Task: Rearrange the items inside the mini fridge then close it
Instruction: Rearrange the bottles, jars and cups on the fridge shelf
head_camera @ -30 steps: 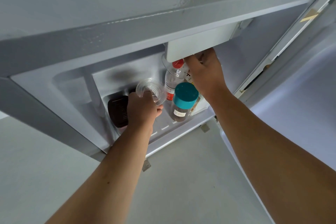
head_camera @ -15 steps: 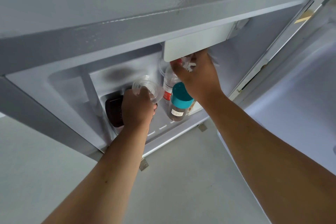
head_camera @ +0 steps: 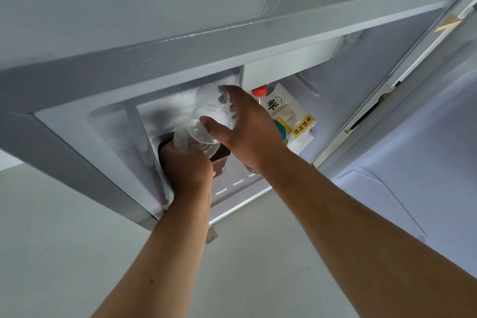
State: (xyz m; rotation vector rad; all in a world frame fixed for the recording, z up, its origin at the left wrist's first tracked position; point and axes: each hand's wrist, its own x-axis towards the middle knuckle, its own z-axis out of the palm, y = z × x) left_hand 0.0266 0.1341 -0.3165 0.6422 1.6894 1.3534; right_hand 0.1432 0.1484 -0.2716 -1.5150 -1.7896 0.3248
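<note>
The mini fridge (head_camera: 258,33) stands open below me. My left hand (head_camera: 187,166) is shut on a clear plastic cup (head_camera: 184,141), held tilted just above a dark brown container (head_camera: 221,160) on the fridge floor. My right hand (head_camera: 249,131) is wrapped around a second clear cup (head_camera: 210,100) that sits mouth to mouth against the first. Behind my right hand lies a white bread bag (head_camera: 286,113) with a yellow label. A red-capped bottle (head_camera: 259,91) stands beside it. A teal lid (head_camera: 281,129) peeks out from under my right wrist.
A white freezer flap (head_camera: 289,70) hangs from the fridge ceiling above the items. The open door (head_camera: 418,124) stands to the right. Pale floor (head_camera: 64,240) lies below the fridge, with a metal foot bracket (head_camera: 211,236) at its front edge.
My right hand has left the bread bag at the back right and moved left onto the cups. My left hand has shifted down over the brown container.
</note>
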